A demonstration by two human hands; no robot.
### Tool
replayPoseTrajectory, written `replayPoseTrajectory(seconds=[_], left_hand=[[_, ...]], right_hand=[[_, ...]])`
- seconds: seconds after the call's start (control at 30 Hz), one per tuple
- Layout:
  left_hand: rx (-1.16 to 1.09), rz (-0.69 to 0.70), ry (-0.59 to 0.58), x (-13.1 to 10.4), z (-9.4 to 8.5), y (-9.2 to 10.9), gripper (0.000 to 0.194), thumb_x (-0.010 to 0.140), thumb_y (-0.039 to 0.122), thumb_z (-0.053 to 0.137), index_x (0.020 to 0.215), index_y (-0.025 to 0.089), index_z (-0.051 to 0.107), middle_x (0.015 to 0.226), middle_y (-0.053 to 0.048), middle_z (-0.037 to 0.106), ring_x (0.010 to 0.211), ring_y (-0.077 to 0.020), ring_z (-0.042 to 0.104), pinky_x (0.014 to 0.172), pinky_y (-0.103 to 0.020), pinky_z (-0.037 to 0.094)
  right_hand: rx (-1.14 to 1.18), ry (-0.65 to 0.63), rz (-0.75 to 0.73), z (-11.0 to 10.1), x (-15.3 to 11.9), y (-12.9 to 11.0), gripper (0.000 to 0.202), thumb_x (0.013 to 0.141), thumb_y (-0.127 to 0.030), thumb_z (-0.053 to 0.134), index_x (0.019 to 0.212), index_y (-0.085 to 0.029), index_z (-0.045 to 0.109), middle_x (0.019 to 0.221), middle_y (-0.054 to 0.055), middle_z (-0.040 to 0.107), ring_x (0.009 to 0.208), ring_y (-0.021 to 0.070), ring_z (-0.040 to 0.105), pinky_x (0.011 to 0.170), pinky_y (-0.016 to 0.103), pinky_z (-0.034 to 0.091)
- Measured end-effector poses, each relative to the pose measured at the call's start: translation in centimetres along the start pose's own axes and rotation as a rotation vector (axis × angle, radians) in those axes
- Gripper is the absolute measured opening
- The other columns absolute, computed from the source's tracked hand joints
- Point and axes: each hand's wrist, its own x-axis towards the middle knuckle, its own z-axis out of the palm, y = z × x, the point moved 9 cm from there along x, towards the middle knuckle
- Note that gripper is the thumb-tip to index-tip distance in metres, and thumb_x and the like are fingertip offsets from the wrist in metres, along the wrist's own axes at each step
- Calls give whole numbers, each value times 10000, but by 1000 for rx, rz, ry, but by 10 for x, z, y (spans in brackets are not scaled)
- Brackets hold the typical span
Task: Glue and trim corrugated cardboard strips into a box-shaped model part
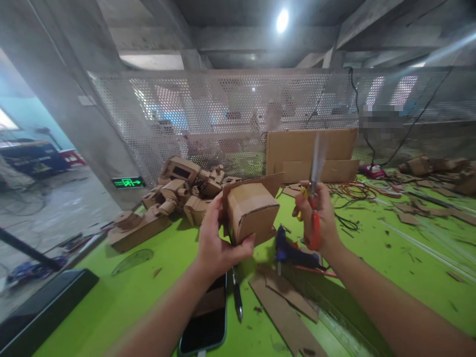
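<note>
My left hand grips a small cardboard box piece with an open flap, lifted above the green table. Beside it, my right hand holds scissors with red and yellow handles, blades pointing up and blurred. The scissors are a little right of the box and not touching it. A blue glue gun lies on the table just under both hands.
A phone, a pen and cardboard strips lie near me. A pile of cardboard models sits at the back left, a big cardboard sheet against the mesh fence. Wires and scraps spread right.
</note>
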Motion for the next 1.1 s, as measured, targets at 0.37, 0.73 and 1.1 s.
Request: replayPoseTrajectory(seconds=[0.37, 0.73, 1.1], left_hand=[[71, 50, -94, -7, 15, -4, 946, 724, 246, 867, 1538, 225, 385, 1411, -171, 618, 1287, -366, 653, 1114, -546, 534], [-29, 18, -138, -6, 19, -1, 881, 763, 263, 840, 1498, 216, 356, 1408, -182, 591, 1301, -360, 636, 1131, -565, 512], [42, 53, -151, -6, 18, -3, 943, 746, 281, 867, 1545, 254, 368, 1402, -151, 603, 1276, -356, 649, 1122, -549, 528]], right_hand=[[44, -319, -5, 34, -28, 6, 483, 732, -366, 968, 1069, -293, 630, 963, -17, 676, 876, 169, 661, 785, 278, 564], [70, -321, 33, 38, -35, 3, 406, 784, -348, 928, 1041, -290, 620, 953, -26, 645, 859, 153, 622, 781, 248, 542], [-11, -242, -29, 31, -33, -7, 424, 710, -315, 958, 988, -280, 640, 881, -35, 660, 810, 162, 640, 736, 253, 555]])
